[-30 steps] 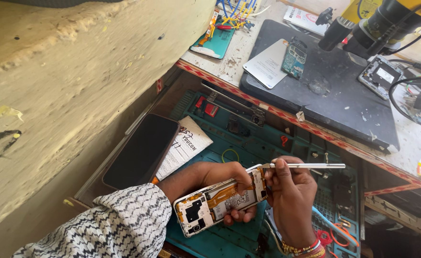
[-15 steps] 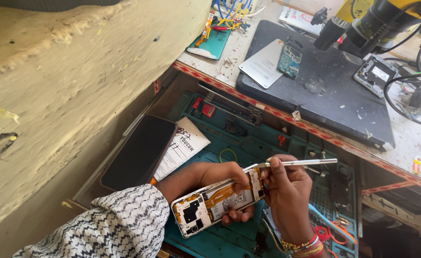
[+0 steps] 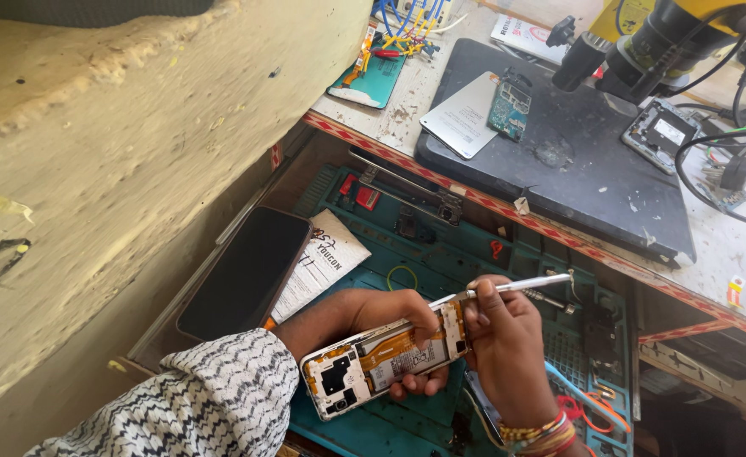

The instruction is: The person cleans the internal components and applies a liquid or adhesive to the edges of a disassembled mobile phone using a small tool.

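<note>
My left hand [image 3: 381, 317] grips an opened phone [image 3: 381, 360] with its back cover off, showing white frame, orange flex and circuit parts. It holds the phone tilted above a teal work mat [image 3: 440, 254] in an open drawer. My right hand [image 3: 508, 347] pinches a thin silver tool [image 3: 517, 285], like tweezers, whose tip rests at the phone's upper end. A patterned black-and-white sleeve [image 3: 212, 398] covers my left arm, and bangles circle my right wrist.
A dark phone screen [image 3: 246, 271] and a white paper slip [image 3: 318, 262] lie at the drawer's left. On the bench above sit a black mat [image 3: 576, 169], a small circuit board [image 3: 508, 106], a white card [image 3: 462, 114], a microscope [image 3: 644, 42] and cables. A yellow wall [image 3: 119, 135] stands at left.
Both hands and the phone have stayed nearly in place; the view shifted slightly, and the tool's tip stays at the phone's top end.
</note>
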